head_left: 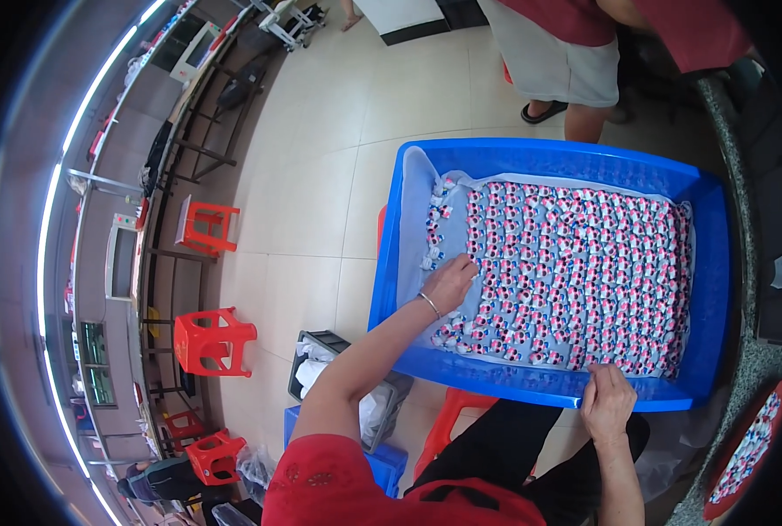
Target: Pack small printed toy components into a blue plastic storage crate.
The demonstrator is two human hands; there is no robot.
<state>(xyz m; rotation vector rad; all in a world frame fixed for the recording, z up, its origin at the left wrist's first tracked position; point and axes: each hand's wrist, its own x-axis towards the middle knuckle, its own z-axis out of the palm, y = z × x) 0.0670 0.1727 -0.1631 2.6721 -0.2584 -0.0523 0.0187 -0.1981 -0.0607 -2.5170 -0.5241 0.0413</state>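
A large blue plastic bin (706, 289) lined with a whitish sheet (415, 206) lies before me. Inside, small skull-like pieces (575, 272) in white, pink, black and blue stand in close rows. My left hand (450, 285) reaches over the left side, its fingers pinched together beside the leftmost rows; anything between the fingertips is too small to make out. My right hand (607, 401) is at the near rim, with bent fingers reaching over it to the front row. Its fingertips are pressed together, and what they hold, if anything, is hidden.
A red tray of similar pieces (750, 451) rests on a speckled counter (746, 386) at right. Red stools (214, 342) stand left; a grey crate (395, 408) with white bags sits below my left arm. Another person (553, 66) stands beyond the bin.
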